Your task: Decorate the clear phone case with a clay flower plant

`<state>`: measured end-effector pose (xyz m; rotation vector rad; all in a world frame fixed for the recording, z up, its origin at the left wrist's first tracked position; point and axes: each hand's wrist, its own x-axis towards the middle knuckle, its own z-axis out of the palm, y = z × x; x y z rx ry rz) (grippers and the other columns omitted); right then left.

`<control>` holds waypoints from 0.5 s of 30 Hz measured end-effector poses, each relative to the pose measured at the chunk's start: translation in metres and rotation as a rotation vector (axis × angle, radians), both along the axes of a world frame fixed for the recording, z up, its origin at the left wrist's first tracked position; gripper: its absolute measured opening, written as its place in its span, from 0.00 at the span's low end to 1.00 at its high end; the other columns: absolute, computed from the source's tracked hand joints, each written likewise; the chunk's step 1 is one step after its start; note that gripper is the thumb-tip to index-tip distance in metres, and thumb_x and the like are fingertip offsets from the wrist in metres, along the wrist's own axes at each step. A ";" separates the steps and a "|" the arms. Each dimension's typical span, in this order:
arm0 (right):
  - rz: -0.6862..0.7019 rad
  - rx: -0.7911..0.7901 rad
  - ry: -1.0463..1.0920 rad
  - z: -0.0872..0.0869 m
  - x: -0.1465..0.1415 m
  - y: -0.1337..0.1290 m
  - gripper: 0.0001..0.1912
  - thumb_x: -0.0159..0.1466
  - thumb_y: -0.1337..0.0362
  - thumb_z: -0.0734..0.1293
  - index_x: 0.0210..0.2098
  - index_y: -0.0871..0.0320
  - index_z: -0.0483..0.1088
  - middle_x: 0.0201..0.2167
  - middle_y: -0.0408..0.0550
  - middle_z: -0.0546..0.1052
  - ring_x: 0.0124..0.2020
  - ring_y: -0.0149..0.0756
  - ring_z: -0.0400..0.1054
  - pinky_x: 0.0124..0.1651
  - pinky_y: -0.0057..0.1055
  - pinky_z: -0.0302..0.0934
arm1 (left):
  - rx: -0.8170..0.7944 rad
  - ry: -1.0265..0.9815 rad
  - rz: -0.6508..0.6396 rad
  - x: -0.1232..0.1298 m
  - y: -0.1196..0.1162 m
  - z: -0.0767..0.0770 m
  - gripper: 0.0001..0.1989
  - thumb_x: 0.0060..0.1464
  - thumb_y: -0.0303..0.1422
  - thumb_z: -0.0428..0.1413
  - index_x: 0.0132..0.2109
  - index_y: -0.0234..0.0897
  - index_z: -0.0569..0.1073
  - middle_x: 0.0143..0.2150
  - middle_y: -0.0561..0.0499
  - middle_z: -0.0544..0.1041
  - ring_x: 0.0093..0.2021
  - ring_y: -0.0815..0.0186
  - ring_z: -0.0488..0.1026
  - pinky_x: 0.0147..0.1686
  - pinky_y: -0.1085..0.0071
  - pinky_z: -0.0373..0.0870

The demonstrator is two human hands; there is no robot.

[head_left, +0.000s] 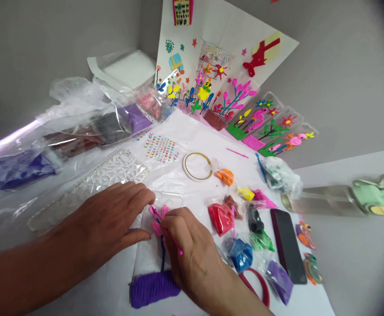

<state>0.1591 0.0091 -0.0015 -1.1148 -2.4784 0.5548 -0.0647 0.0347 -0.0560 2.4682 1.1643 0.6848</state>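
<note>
A clear phone case [145, 259] lies in front of me with a clay picture on it. Ridged purple clay [152, 289] covers its lower end, a thin blue clay stem [163, 255] rises from that, and pink clay petals [156, 227] sit at the top. My right hand [195, 254] pinches a thin pink modelling tool [180, 252] over the petals, covering the case's right side. My left hand [116, 215] rests at the case's upper left, thumb and fingers apart, holding nothing that I can see.
Bagged clay, including red [220, 218] and blue [241, 254], lies right, beside a dark phone [289, 245]. A tape roll [197, 166] and gem stickers [161, 148] lie beyond. A patterned clear case [113, 169] lies left. Decorated cases [254, 118] lean at the back. A bottle [323, 199] stands right.
</note>
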 end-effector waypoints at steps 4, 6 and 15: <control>0.041 0.081 -0.046 0.000 -0.002 -0.001 0.15 0.69 0.81 0.55 0.44 0.55 0.61 0.33 0.48 0.73 0.30 0.39 0.66 0.30 0.32 0.64 | -0.039 0.015 -0.011 -0.002 0.002 0.001 0.13 0.67 0.40 0.60 0.52 0.44 0.67 0.44 0.53 0.77 0.42 0.57 0.77 0.42 0.63 0.68; 0.033 0.062 -0.023 -0.001 0.000 -0.002 0.15 0.69 0.81 0.55 0.45 0.55 0.61 0.34 0.48 0.73 0.31 0.39 0.67 0.31 0.31 0.65 | -0.045 0.034 -0.033 -0.004 0.002 0.003 0.15 0.65 0.40 0.62 0.53 0.44 0.67 0.44 0.53 0.77 0.42 0.57 0.77 0.42 0.63 0.69; -0.078 -0.039 0.134 0.002 0.015 -0.005 0.14 0.72 0.79 0.58 0.50 0.54 0.63 0.39 0.49 0.75 0.38 0.37 0.72 0.39 0.30 0.69 | 0.013 0.054 -0.014 -0.005 0.003 0.009 0.16 0.65 0.40 0.62 0.53 0.44 0.65 0.42 0.54 0.77 0.39 0.57 0.78 0.40 0.63 0.69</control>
